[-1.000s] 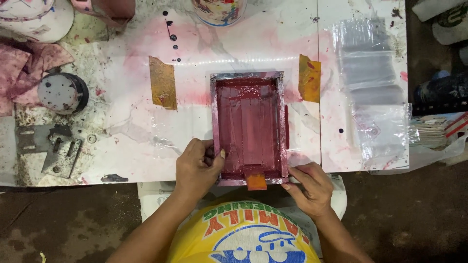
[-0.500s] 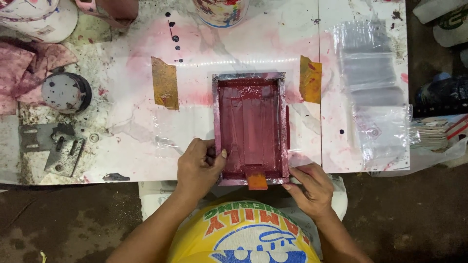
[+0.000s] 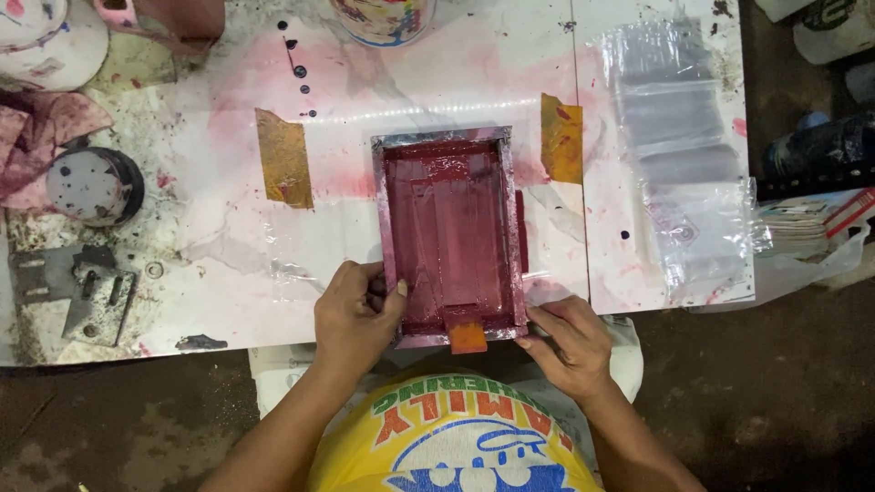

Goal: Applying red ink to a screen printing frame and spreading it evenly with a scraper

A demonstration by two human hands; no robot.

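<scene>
head view, looking straight down. a rectangular printing screen frame (image 3: 451, 237), coated in dark red ink with a silvery taped border, lies flat on the white, pink-stained tabletop (image 3: 437, 73), its near edge close to the tabletop's front edge. left hand (image 3: 354, 314) is clamped on the frame's near-left corner, thumb over the rim onto the inked inner face, fingers curled at the outer side. right hand (image 3: 570, 342) rests at the near-right corner, fingertips touching the frame's outer edge, fingers loosely bent; whether it truly grips cannot be told. a small orange tab (image 3: 468, 337) sticks out from the middle of the frame's near edge, between the two hands. two strips of brown tape (image 3: 284, 157) and (image 3: 561, 137) sit on the tabletop to either side of the frame's far end, apart from it. a stack of clear plastic bags (image 3: 679, 155) lies well to the right. at far left, a round spattered lid (image 3: 91, 185) and a grey metal hinge piece (image 3: 77, 293). a paint pot (image 3: 383, 18) stands at the far edge.
</scene>
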